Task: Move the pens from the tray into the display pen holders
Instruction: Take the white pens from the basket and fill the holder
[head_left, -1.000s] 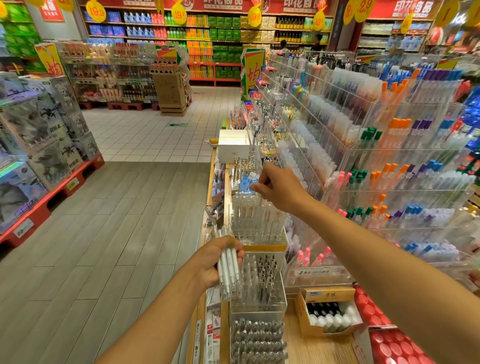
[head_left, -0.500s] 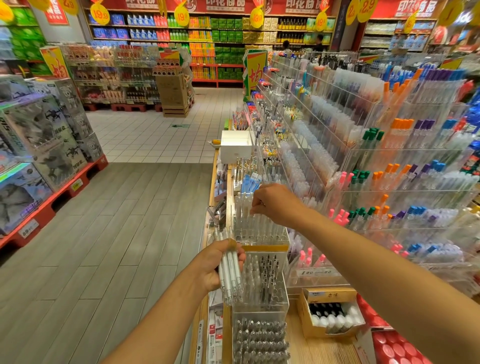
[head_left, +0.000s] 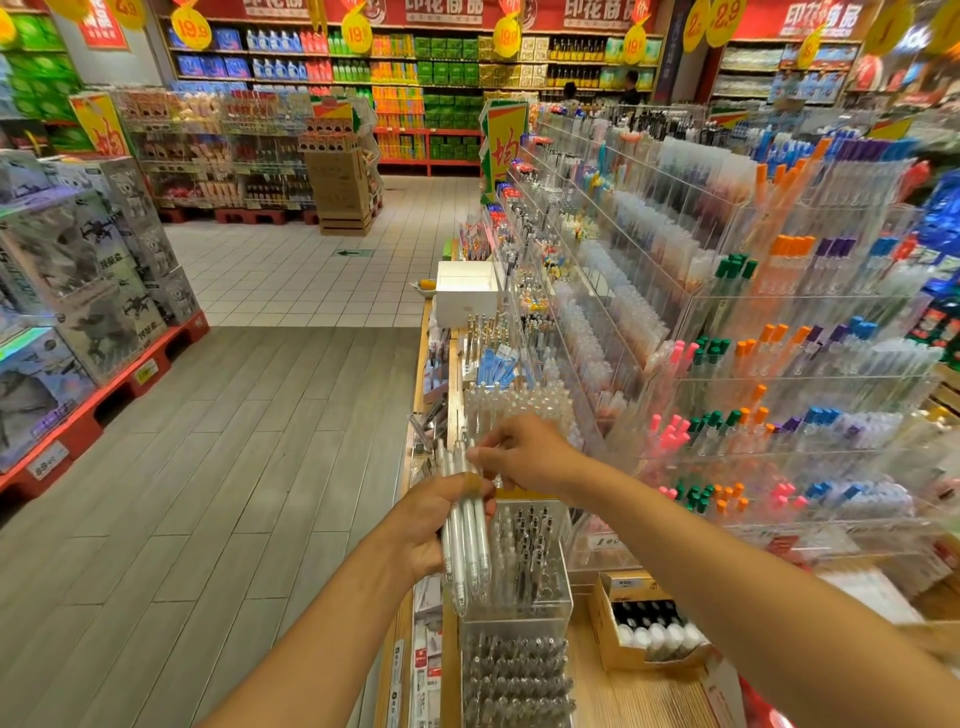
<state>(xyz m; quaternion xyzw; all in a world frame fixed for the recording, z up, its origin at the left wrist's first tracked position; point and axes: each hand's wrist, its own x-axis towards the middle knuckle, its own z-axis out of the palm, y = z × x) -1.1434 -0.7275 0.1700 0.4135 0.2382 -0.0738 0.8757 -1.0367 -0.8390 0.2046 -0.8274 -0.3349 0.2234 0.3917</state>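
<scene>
On the far left, big grey toy boxes (head_left: 78, 291) sit on a red pallet, and the picture edge cuts them off. The small print on them is too blurry to read.

Next comes the left hand (head_left: 431, 530). Its fingers are curled tight around a bunch of white pens (head_left: 467, 540). The hand covers part of the bunch, so the pens cannot be counted. They are long, thin and pale, with see-through ends. They stand almost upright and poke out above and below the fist. The bunch is in front of the clear pen holders (head_left: 519, 561) at the shelf edge, just above the one with black and clear pens inside.

The right hand (head_left: 524, 457) is just above and right of the bunch. Its thumb and fingers pinch the top of one pen. The fingertips overlap the pens, so the exact hold is hard to see.

Further right, an open cardboard box (head_left: 649, 634) of black-capped bottles sits on the wooden shelf. Behind it, a clear rack (head_left: 779, 322) holds pens with orange, green, pink and blue caps. The far right side is blurry and cut off.
</scene>
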